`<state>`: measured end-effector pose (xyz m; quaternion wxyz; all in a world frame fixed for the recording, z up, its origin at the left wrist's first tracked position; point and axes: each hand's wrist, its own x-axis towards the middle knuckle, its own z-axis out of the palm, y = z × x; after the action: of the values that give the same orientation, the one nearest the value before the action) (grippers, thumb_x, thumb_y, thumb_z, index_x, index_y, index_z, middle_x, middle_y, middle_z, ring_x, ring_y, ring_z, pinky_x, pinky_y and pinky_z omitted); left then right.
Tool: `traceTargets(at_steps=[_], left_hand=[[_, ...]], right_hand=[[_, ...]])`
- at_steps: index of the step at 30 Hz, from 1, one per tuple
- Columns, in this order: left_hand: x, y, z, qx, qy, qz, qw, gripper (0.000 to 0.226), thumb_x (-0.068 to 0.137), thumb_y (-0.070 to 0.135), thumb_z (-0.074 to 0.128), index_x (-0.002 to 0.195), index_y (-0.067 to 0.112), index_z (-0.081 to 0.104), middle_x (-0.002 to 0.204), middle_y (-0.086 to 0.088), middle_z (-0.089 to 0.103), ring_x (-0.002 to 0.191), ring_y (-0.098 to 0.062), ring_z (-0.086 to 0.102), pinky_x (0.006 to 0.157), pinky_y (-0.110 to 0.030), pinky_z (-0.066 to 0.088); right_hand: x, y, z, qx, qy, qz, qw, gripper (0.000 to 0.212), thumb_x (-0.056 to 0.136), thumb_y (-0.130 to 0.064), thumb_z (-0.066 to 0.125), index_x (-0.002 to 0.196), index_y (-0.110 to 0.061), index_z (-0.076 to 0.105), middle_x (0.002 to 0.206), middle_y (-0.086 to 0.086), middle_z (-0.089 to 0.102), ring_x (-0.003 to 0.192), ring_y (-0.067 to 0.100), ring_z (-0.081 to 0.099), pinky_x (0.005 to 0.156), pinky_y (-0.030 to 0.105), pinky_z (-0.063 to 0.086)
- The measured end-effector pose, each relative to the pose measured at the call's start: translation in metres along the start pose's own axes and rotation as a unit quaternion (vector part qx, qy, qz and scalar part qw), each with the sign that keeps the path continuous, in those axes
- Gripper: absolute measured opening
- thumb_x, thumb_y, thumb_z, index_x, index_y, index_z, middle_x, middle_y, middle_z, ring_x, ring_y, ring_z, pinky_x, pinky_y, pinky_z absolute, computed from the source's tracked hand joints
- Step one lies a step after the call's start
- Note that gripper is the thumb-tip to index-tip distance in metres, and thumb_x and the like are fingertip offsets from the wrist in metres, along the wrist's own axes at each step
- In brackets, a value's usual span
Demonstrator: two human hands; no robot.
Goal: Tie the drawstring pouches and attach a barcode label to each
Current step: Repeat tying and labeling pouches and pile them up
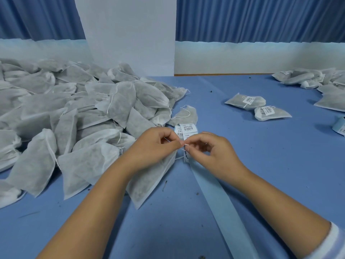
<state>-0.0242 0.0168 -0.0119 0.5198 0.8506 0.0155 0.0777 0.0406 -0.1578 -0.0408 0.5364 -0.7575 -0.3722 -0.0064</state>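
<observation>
A white mesh drawstring pouch [147, 182] lies on the blue table [261, 165] under my left wrist, its neck pointing up toward my fingers. My left hand [155, 144] and my right hand [209, 148] both pinch its thin white drawstring [183, 156] at the neck, fingertips almost touching. Just beyond my fingers sits a roll of barcode labels [185, 130]. Its pale blue backing strip [224, 208] trails toward me under my right hand.
A large heap of untied pouches [74, 113] fills the left side. Two labelled pouches [246, 101] [270, 113] lie at right centre, with more [308, 77] at the far right. A second label roll [339, 126] sits at the right edge. A white pillar [128, 34] stands behind.
</observation>
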Motion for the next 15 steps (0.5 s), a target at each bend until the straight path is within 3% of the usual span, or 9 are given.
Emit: traceTargets(at_steps=[4, 7, 11, 13, 15], left_hand=[[0.0, -0.0002, -0.0007, -0.002, -0.001, 0.002, 1.0, 0.012, 0.09, 0.02, 0.071, 0.083, 0.01, 0.074, 0.071, 0.005, 0.064, 0.065, -0.008, 0.05, 0.064, -0.018, 0.039], [0.0001, -0.0002, -0.0007, -0.012, 0.0, 0.008, 1.0, 0.009, 0.089, 0.019, 0.071, 0.084, 0.013, 0.075, 0.071, 0.012, 0.066, 0.068, -0.007, 0.053, 0.066, -0.017, 0.041], [-0.0019, 0.0027, -0.0019, -0.04, -0.004, 0.0, 0.999, 0.012, 0.091, 0.015, 0.068, 0.082, 0.015, 0.075, 0.067, 0.015, 0.067, 0.064, 0.005, 0.055, 0.065, -0.006, 0.039], [-0.0029, 0.0045, -0.0032, -0.055, -0.005, -0.018, 0.998, 0.016, 0.092, 0.017, 0.066, 0.079, 0.017, 0.076, 0.074, -0.001, 0.071, 0.068, 0.0, 0.056, 0.072, -0.01, 0.039], [-0.0036, 0.0056, -0.0038, -0.066, -0.016, -0.033, 0.997, 0.018, 0.092, 0.02, 0.065, 0.079, 0.019, 0.077, 0.092, -0.018, 0.072, 0.078, -0.014, 0.054, 0.08, -0.024, 0.039]], right_hand=[[0.0015, -0.001, -0.0018, 0.031, -0.035, 0.052, 0.998, 0.011, 0.089, -0.009, 0.068, 0.083, -0.018, 0.07, 0.073, -0.009, 0.063, 0.067, 0.007, 0.055, 0.068, 0.021, 0.046], [0.0037, -0.0017, -0.0038, 0.111, -0.057, 0.103, 0.987, 0.012, 0.091, -0.009, 0.065, 0.082, -0.015, 0.068, 0.074, -0.001, 0.064, 0.071, 0.013, 0.056, 0.075, 0.031, 0.047], [0.0044, -0.0019, -0.004, 0.201, -0.042, 0.122, 0.971, 0.01, 0.088, -0.001, 0.067, 0.086, -0.012, 0.067, 0.073, 0.0, 0.068, 0.068, 0.013, 0.06, 0.071, 0.027, 0.052], [0.0048, -0.0023, -0.0049, 0.186, -0.024, 0.097, 0.977, 0.017, 0.086, 0.001, 0.068, 0.088, -0.014, 0.062, 0.074, 0.0, 0.069, 0.069, 0.015, 0.061, 0.073, 0.031, 0.054], [0.0047, -0.0043, -0.0055, 0.15, -0.008, 0.054, 0.987, 0.021, 0.086, 0.003, 0.068, 0.083, -0.017, 0.064, 0.076, -0.003, 0.068, 0.07, 0.014, 0.06, 0.072, 0.03, 0.053]])
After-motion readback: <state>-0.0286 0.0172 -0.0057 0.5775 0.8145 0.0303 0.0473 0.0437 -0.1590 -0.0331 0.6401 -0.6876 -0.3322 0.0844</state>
